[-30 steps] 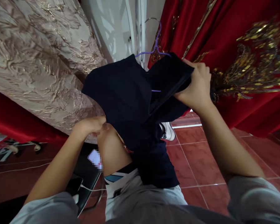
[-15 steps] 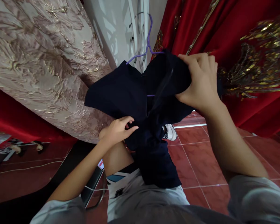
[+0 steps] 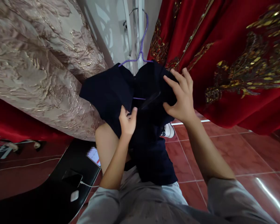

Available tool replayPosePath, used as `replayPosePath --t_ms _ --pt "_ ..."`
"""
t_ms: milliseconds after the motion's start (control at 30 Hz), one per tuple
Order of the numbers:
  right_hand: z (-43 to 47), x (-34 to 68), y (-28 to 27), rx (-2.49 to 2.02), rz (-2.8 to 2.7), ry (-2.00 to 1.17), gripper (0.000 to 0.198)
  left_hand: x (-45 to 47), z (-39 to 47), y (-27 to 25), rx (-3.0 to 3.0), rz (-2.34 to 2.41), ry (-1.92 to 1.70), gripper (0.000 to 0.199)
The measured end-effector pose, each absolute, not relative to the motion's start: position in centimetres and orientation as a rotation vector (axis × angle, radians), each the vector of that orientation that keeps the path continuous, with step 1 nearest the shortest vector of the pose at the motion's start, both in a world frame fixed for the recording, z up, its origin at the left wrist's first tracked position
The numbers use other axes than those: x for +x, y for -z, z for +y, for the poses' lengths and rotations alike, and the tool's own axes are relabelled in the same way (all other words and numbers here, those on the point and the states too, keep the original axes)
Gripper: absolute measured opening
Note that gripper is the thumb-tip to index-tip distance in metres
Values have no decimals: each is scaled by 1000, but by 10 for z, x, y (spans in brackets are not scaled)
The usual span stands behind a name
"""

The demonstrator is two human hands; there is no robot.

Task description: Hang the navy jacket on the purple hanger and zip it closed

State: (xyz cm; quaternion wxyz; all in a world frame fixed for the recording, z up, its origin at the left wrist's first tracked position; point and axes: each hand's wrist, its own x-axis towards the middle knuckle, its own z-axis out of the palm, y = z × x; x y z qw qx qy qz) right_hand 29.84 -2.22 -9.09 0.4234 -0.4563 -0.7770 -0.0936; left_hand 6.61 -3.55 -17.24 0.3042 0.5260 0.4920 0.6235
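A dark navy collared shirt (image 3: 107, 85) hangs from a purple hanger (image 3: 141, 51), and its lower part drapes over my lap. Its neck is open, with the hanger's crossbar showing inside. My left hand (image 3: 128, 123) is at the front opening, thumb and fingers closed on the cloth just below the collar. Spread fingers of my right hand (image 3: 182, 96) rest against the shoulder at the right side, without a closed grip on it.
Cream, gold-textured fabric (image 3: 49, 68) hangs at left; red cloth with gold sequins (image 3: 224, 62) hangs at right. A white rack (image 3: 140, 28) stands behind the hanger. A black bench (image 3: 37, 186) holds a phone (image 3: 94, 155) and a white case (image 3: 74, 195). Red tiles (image 3: 214, 152) cover the floor.
My left hand has moved up and right to the shirt's front opening. My right hand has moved left and down, its fingers spreading off the collar, which now lies flatter.
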Motion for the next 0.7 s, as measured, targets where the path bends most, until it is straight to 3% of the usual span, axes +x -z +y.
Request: replayPosePath --t_ms 100,233,400,600,700 --pt "-35 285 112 -1161 -1717 195 60 62 -34 170 1333 1290 -1782 32" --pt "-58 240 159 -1132 -1308 -266 28 72 -62 170 1303 1312 -1757 55" --pt "-76 202 198 -1132 -987 -902 39 82 -95 173 1222 1268 -1635 56" --pt "-83 201 192 -1145 -1219 -1186 50 77 -101 168 1183 1210 -1583 59" --pt "-86 195 191 -1164 -1164 -1234 55 79 -107 164 1263 1129 -1499 43"
